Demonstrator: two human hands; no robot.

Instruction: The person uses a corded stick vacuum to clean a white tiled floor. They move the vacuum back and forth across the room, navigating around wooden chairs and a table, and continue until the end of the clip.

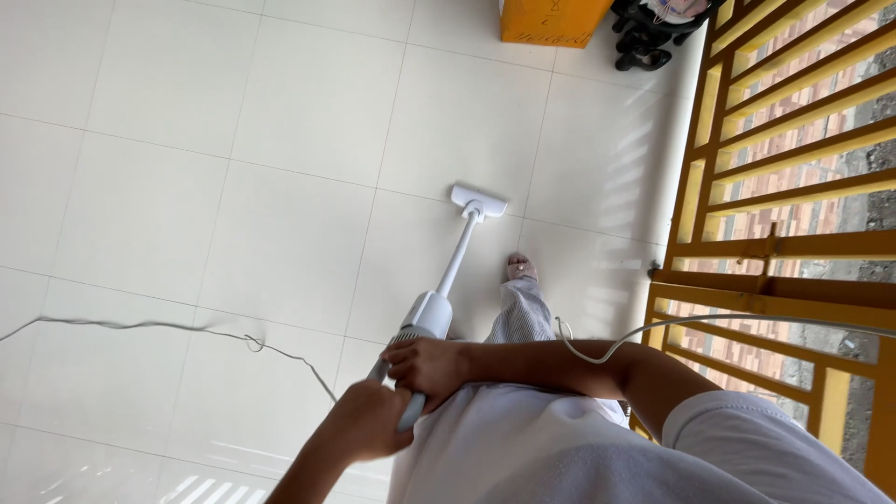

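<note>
Vacuum handle sits clamped in both our hands, left hand and right hand fingers wrapped tight; its cord trails left of them and could snag or trip us.

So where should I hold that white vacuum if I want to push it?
Probably by the handle at the top end of the vacuum, coming from behind. The stick leans away toward the floor head, and both the left hand and right hand wrap there.
</note>
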